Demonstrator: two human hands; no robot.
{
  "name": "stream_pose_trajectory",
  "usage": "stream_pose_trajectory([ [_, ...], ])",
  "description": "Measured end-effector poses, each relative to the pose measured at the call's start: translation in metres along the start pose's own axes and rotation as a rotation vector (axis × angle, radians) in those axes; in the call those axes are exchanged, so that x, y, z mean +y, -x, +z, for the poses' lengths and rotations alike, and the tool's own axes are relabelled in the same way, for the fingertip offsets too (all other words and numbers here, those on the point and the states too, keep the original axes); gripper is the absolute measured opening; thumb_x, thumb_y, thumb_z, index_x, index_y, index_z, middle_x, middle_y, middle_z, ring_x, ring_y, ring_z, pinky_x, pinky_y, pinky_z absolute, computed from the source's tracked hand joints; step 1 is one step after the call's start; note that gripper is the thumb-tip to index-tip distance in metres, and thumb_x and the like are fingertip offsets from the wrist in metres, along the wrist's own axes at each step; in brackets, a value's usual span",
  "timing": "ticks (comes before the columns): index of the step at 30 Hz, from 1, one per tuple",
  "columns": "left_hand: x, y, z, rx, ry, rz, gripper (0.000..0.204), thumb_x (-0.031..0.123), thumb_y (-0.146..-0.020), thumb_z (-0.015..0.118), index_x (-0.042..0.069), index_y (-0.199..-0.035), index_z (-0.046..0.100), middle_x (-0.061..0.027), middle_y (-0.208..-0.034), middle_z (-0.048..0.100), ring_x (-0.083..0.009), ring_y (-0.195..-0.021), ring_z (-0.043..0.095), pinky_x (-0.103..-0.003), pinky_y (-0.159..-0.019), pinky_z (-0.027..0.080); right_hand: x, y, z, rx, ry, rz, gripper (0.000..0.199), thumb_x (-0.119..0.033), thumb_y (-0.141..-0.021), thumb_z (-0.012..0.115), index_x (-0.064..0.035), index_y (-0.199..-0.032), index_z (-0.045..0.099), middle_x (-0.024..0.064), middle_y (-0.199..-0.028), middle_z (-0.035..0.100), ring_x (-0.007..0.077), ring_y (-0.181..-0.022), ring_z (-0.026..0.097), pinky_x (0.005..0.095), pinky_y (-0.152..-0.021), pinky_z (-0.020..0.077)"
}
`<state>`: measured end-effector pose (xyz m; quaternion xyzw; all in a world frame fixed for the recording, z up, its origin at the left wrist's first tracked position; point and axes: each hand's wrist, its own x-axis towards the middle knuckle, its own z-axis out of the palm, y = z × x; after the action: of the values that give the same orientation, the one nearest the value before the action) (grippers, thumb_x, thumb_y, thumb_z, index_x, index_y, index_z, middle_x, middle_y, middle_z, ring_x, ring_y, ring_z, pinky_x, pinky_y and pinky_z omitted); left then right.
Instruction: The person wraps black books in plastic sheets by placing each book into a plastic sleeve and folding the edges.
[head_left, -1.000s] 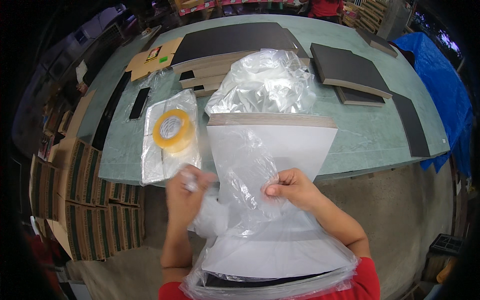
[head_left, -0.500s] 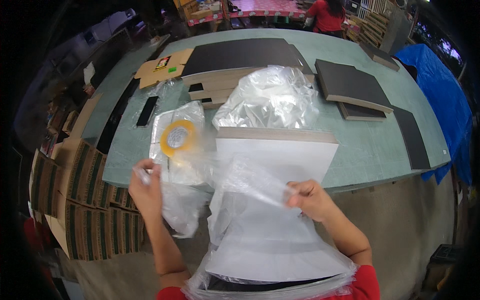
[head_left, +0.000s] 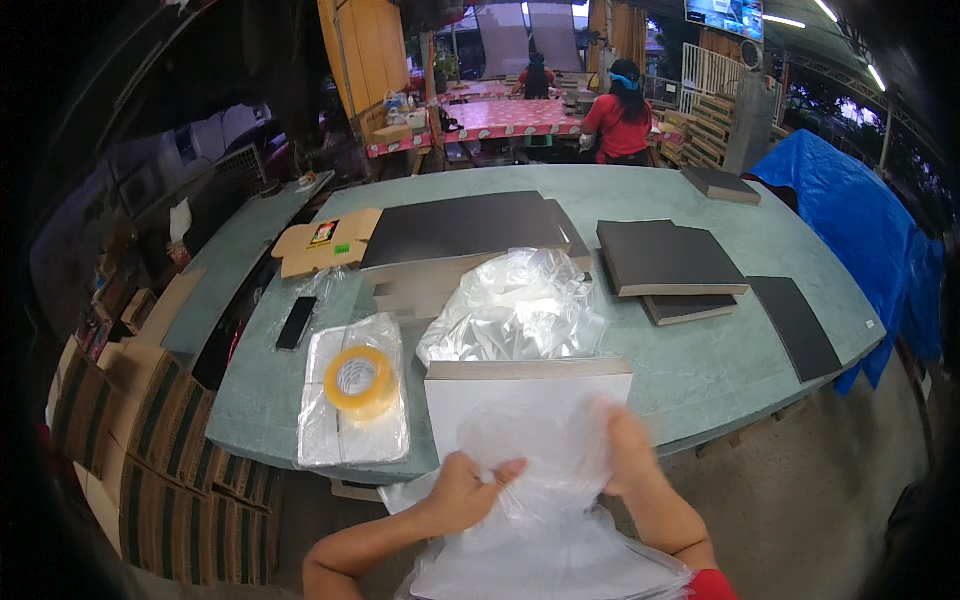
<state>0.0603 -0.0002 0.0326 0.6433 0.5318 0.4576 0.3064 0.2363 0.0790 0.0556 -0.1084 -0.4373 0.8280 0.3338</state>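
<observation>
A clear plastic bag [head_left: 545, 480] is bunched between my two hands, in front of a white-faced panel [head_left: 500, 400] with a grey-brown edge at the table's near side. My left hand [head_left: 468, 492] is closed on the bag, thumb pointing right. At the panel's right side, my right hand [head_left: 630, 455] grips the bag's other part, its fingertips blurred by motion. More plastic covers a white sheet [head_left: 540, 570] close to my body. Just beyond the panel lies a crumpled heap of clear plastic [head_left: 520, 305].
A yellow tape roll [head_left: 357, 383] rests on a pack of plastic bags [head_left: 325, 440]. Nearby are a phone [head_left: 296, 323] and flattened cardboard [head_left: 300, 258]. Dark-topped panels [head_left: 460, 230] [head_left: 670, 255] lie across the green table [head_left: 620, 190]. Cartons [head_left: 170, 460] stand left; a person [head_left: 622, 120] is beyond.
My left hand has moved right and down toward the middle, closer to my right hand, and the plastic has gathered between them. The view has tilted up, showing more background.
</observation>
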Motion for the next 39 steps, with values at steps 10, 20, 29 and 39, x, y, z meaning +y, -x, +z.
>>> stream_pose_trajectory([
  [10, -0.025, -0.004, -0.043, -0.453, 0.546, -0.096, 0.028, 0.010, -0.078, 0.057, -0.003, -0.103, 0.054, -0.0097, -0.092, 0.060, -0.0156, -0.077, 0.058, -0.023, -0.066, 0.044, 0.015, 0.020, -0.091, -0.572, 0.196, 0.231, 0.046, -0.028, -0.071, 0.063, -0.0001, -0.105, 0.050, 0.0149, -0.102, 0.055, 0.0283, -0.096, 0.052, 0.0353, -0.084, 0.0400],
  [20, -0.029, 0.027, -0.016, -0.657, -0.901, 0.095, 0.018, 0.017, -0.076, 0.051, -0.001, -0.078, 0.047, -0.0133, -0.072, 0.054, -0.0284, -0.066, 0.058, -0.036, -0.053, 0.048, -0.010, 0.023, -0.045, -0.542, 2.183, 0.818, 0.023, -0.023, -0.069, 0.059, -0.0013, -0.076, 0.062, 0.0127, -0.085, 0.061, 0.0294, -0.085, 0.056, 0.0380, -0.077, 0.0420],
  [29, -0.013, 0.029, -0.009, -1.069, -1.006, 0.283, 0.015, 0.014, -0.071, 0.046, 0.002, -0.077, 0.054, -0.0165, -0.077, 0.057, -0.0293, -0.066, 0.058, -0.039, -0.053, 0.047, -0.014, 0.028, -0.062, -0.481, 2.765, -0.141, 0.017, -0.016, -0.072, 0.049, -0.0060, -0.076, 0.062, 0.0086, -0.082, 0.060, 0.0273, -0.080, 0.056, 0.0377, -0.081, 0.0386],
  [39, 0.007, 0.035, -0.060, -0.413, -0.246, 0.230, 0.018, 0.018, -0.067, 0.062, 0.002, -0.068, 0.053, -0.0097, -0.062, 0.056, -0.0239, -0.060, 0.057, -0.033, -0.052, 0.046, -0.054, 0.013, -0.077, 0.654, 1.553, -0.692, 0.017, -0.005, -0.059, 0.061, -0.0055, -0.072, 0.052, 0.0056, -0.066, 0.052, 0.0153, -0.056, 0.051, 0.0275, -0.052, 0.0408],
])
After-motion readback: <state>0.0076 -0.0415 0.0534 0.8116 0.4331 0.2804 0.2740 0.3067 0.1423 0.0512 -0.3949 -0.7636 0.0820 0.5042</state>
